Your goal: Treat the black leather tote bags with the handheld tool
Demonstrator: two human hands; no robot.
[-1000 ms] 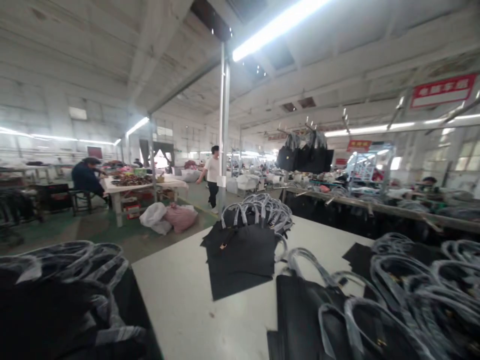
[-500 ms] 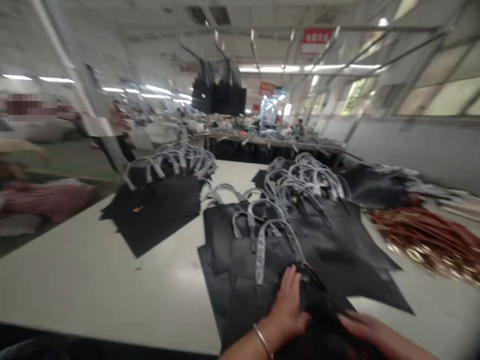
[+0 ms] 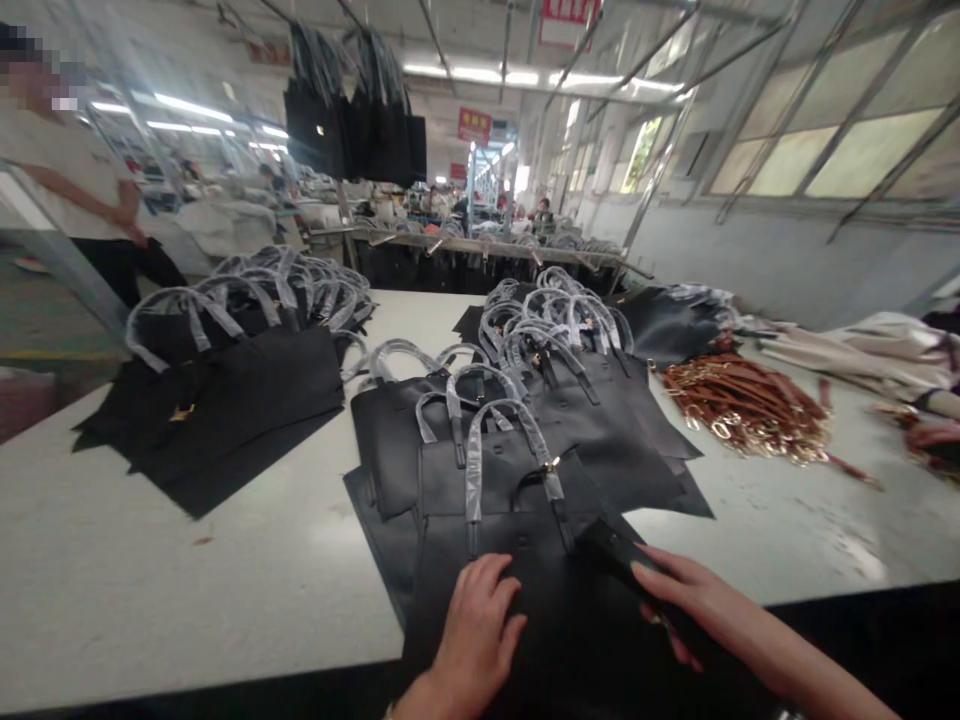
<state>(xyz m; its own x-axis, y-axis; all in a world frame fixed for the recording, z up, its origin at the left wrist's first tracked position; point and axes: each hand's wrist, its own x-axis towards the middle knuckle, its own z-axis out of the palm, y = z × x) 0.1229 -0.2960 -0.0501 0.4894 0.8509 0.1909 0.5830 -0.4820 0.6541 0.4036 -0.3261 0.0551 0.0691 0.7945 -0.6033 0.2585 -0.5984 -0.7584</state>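
**Black leather tote (image 3: 510, 610) under the hands at bottom centre**

It lies flat at the table's near edge, its plastic-wrapped handles pointing away. The left hand (image 3: 472, 630) rests on it, fingers open and slightly curved. The right hand (image 3: 675, 590) seems to grip a black strap (image 3: 611, 555), fingers curled around it, though they are partly hidden. More stacked totes (image 3: 517, 450) lie just beyond on the white table (image 3: 150, 560), with brown straps (image 3: 742, 410) to the right.

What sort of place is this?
Probably a handbag factory workshop: stacks of black tote bags with plastic-wrapped handles lie on a long white worktable, brown straps with metal hardware lie nearby, and more black bags hang overhead.
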